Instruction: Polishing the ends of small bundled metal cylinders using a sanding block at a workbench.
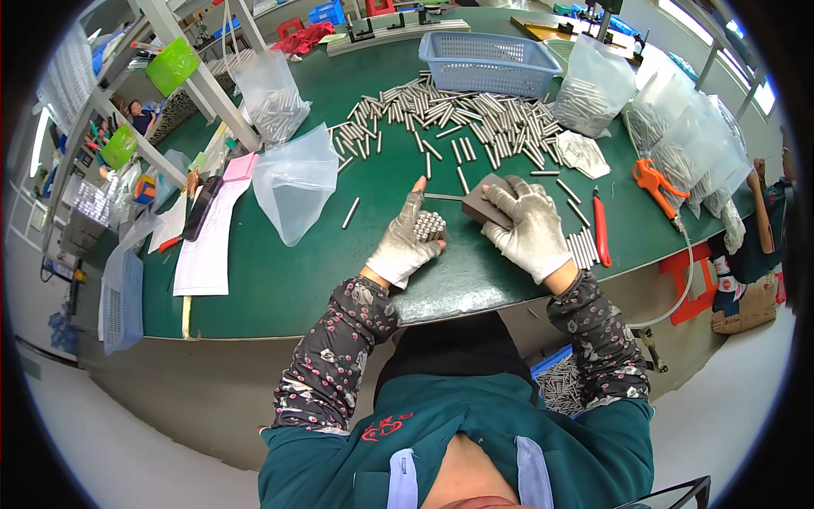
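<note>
Above the near part of the green table (356, 271), my left hand (395, 248), in a whitish worn glove, is closed around a bundle of short metal pins (430, 226), whose round ends face up. My gloved right hand (534, 229) grips a flat grey-brown block (483, 210) from above, just right of the bundle. A thin metal strip (444, 197) shows between the hands, by the block's left edge. Beyond them spreads a loose heap of metal pins (500, 119). A short row of pins (582, 248) lies beside my right wrist, next to a red-handled tool (601, 227).
A blue perforated basket (492, 64) stands behind the heap. Pin-filled plastic bags sit left (273, 97) and right (593, 85). An empty bag (294, 182) and paper sheets (208, 246) lie left. An orange air gun (657, 182) with hose is at right; another person's arm (763, 212) shows beyond.
</note>
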Tool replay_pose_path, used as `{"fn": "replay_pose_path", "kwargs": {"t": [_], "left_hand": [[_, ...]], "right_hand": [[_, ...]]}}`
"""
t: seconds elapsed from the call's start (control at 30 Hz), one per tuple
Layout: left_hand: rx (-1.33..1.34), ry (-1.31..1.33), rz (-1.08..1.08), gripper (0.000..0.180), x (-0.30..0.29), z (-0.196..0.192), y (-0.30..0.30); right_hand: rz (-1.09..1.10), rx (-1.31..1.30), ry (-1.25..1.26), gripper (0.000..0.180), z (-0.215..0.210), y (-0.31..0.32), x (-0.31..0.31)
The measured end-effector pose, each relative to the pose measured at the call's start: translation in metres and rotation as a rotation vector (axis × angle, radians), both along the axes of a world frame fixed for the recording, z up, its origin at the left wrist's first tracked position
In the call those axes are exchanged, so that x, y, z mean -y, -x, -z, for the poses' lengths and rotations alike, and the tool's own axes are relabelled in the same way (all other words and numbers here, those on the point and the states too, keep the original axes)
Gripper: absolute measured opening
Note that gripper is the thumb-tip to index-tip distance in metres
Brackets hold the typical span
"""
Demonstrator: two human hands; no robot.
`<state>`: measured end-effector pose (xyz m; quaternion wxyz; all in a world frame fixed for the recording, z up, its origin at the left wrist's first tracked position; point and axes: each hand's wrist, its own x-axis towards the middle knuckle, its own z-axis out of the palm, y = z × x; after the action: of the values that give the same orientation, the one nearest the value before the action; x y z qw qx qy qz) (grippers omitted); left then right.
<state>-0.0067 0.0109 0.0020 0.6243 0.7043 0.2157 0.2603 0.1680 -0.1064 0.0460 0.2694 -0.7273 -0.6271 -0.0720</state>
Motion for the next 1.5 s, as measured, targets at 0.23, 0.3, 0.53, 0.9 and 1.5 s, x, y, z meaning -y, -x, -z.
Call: {"fn": "replay_pose_path", "kwargs": {"t": [0.23,0.3,0.53,0.9,1.5], "left_hand": [[0.047,0.061,0.057,0.098,-0.001,-0.001,-0.001],[0.149,0.202,0.164,0.097,-0.001,0.001,0.000],[0.070,0.070,0.091,0.095,-0.002,0.004,-0.001],[0.137,-0.125,0.045,0.093,-0.004,0.004,0.000],[0.181,0.351,0.087,0.049,0.001,0.003,0.000]], "right_hand": [[-0.026,0.067,-0.084,0.052,0.007,0.003,-0.007],[0.030,0.029,-0.221,0.050,0.008,-0.007,-0.004],[0.081,-0.069,-0.147,0.049,0.010,-0.010,-0.012],[-0.465,-0.047,-0.189,0.046,-0.003,0.023,0.001],[0.016,0.608,0.182,0.014,0.018,0.008,-0.048]]}}
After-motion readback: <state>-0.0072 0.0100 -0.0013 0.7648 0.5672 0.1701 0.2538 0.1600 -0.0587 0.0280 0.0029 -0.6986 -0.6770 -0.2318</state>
